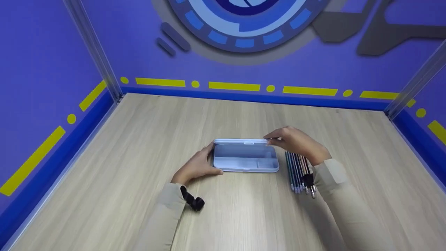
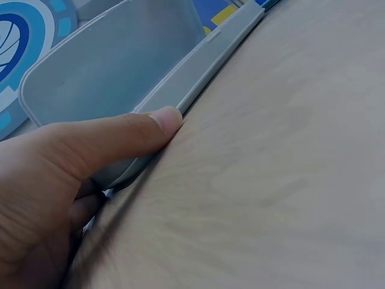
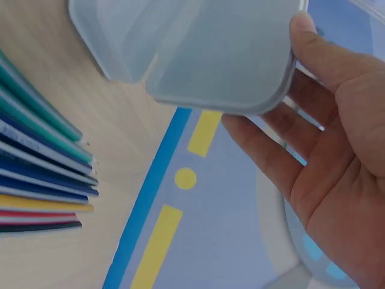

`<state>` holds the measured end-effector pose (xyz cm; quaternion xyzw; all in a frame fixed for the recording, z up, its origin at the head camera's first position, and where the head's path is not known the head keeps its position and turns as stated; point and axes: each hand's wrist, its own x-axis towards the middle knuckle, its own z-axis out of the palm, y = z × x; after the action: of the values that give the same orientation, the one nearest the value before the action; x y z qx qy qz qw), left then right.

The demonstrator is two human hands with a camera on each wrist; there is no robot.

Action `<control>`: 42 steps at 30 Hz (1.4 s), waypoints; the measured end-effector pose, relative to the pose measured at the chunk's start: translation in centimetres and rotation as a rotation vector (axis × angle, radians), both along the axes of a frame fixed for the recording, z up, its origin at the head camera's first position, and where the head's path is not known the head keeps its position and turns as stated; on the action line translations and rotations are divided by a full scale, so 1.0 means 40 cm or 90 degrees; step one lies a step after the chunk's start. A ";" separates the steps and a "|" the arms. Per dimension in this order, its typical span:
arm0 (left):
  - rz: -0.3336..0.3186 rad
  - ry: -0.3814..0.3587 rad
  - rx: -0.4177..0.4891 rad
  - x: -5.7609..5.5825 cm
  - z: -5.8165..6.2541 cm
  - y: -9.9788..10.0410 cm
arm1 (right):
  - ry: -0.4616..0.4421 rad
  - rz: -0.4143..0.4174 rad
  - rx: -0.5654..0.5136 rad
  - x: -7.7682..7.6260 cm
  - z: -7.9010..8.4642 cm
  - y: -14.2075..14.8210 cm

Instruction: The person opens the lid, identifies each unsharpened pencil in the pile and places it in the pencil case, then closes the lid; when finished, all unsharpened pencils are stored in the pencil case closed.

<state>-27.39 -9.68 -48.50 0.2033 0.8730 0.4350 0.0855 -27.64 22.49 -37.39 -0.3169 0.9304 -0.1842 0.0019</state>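
Note:
A pale blue-grey plastic pencil case [image 1: 251, 170] with inner compartments lies on the table, its hinged lid [image 1: 240, 141] swung up at the back. My left hand [image 1: 198, 164] grips the case at its left end, the thumb [image 2: 165, 118] on the front wall and the fingers partly hidden behind the end. My right hand [image 1: 298, 141] holds the lid's upper right corner; in the right wrist view the thumb lies on one side of the lid edge and the fingers behind it. Close below that hand lies a row of pencils [image 1: 296, 170] in several colours.
The wood-grain table [image 1: 167, 129] is bounded by a blue back wall [image 1: 139, 62] with yellow dashes, and by side walls. A black wrist-worn device [image 1: 197, 203] sticks out by the left sleeve. The right sleeve [image 1: 334, 177] passes beside the pencils' near ends.

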 end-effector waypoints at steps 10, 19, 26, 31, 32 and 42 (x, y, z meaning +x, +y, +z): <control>-0.006 0.015 0.003 -0.006 -0.003 -0.006 | 0.000 -0.070 -0.036 -0.009 -0.006 0.007; 0.008 -0.012 -0.012 -0.007 0.007 -0.006 | 0.023 -0.157 -0.175 -0.035 -0.038 0.005; 0.001 0.008 -0.020 -0.010 0.011 -0.011 | -0.084 -0.231 -0.363 -0.053 -0.076 0.012; 0.015 -0.005 -0.033 -0.009 0.013 -0.012 | -0.229 -0.222 -0.471 -0.060 -0.084 0.007; 0.017 -0.008 -0.034 -0.009 0.013 -0.012 | -0.253 -0.223 -0.484 -0.063 -0.088 0.007; 0.001 -0.007 -0.031 0.002 0.009 0.003 | -0.411 -0.197 -0.553 -0.109 -0.150 0.021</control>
<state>-27.32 -9.57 -48.13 0.1982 0.8830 0.4148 0.0945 -31.98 23.34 -43.39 -0.0759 0.7571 -0.6359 0.1288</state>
